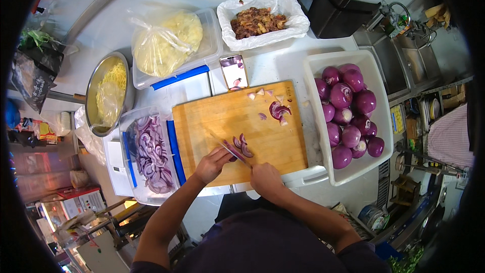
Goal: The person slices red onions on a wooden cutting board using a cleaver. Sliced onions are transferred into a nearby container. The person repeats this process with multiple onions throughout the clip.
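Note:
My right hand (pixel 266 182) grips the handle of a kitchen knife (pixel 235 152), whose blade slants up and left over the wooden cutting board (pixel 204 115). Close against the blade, my left hand (pixel 212 165) presses a piece of red onion, mostly hidden under its fingers. Cut red onion slices (pixel 243 145) lie just right of the blade. Farther up the board are a cut onion piece (pixel 279 110) and small trimmed scraps (pixel 260 91). Left of the board, a clear plastic container (pixel 127 148) holds sliced red onion (pixel 153 155).
A white tub (pixel 321 159) of whole red onions (pixel 341 95) stands at right. Behind the board are a phone (pixel 234 72), a lidded box (pixel 214 34) under a bag of pale food (pixel 170 43), and a lined bin of scraps (pixel 259 22). A metal bowl (pixel 91 94) holds yellow shreds.

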The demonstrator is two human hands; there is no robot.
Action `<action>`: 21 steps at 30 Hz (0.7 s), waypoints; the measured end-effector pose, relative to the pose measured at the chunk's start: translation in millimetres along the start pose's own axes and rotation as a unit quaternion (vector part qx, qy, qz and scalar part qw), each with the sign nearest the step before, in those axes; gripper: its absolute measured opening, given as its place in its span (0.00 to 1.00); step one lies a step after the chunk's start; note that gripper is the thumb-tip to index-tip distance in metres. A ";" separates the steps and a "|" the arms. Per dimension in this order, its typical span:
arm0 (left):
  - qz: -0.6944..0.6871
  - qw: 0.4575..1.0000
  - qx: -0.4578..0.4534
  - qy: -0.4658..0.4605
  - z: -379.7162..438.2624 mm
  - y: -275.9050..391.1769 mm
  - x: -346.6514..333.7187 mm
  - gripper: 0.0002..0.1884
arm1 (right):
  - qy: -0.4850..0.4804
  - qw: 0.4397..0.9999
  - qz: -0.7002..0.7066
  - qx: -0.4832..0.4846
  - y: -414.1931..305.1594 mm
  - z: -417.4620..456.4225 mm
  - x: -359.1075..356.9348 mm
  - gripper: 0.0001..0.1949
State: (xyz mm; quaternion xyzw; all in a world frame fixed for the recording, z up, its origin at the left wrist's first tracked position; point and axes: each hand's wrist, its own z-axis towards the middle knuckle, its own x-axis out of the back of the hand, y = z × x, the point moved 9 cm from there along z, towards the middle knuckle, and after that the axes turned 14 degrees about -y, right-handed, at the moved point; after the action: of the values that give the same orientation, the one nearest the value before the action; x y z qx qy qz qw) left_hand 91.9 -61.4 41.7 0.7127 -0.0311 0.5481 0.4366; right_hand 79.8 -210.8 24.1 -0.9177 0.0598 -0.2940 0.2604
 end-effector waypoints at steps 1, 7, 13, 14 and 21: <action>0.014 1.000 -0.004 0.010 -2.2 0.9 -0.4 0.20 | 0.007 1.000 -0.013 0.010 -1.4 5.1 -2.8 0.08; 0.044 0.998 -0.010 0.035 -3.6 0.1 1.0 0.21 | 0.098 0.992 0.023 0.077 -21.0 29.9 13.1 0.10; 0.010 1.000 -0.003 0.019 -6.2 -1.9 -1.0 0.20 | 0.011 1.000 0.023 -0.015 1.8 -5.1 -5.1 0.09; 0.011 1.000 -0.006 0.022 -5.4 -2.1 0.4 0.20 | 0.032 0.999 0.016 -0.005 0.6 -0.4 -3.6 0.09; 0.034 0.998 -0.004 0.046 -12.0 -5.1 -4.2 0.18 | 0.073 0.996 -0.015 0.046 -21.8 22.5 10.6 0.09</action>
State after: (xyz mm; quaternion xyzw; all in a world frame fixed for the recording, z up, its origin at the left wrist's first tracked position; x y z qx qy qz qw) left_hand 83.9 -52.2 35.5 0.6834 -0.0369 0.5947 0.4218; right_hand 100.4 -184.9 25.1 -0.8817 0.0510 -0.3664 0.2929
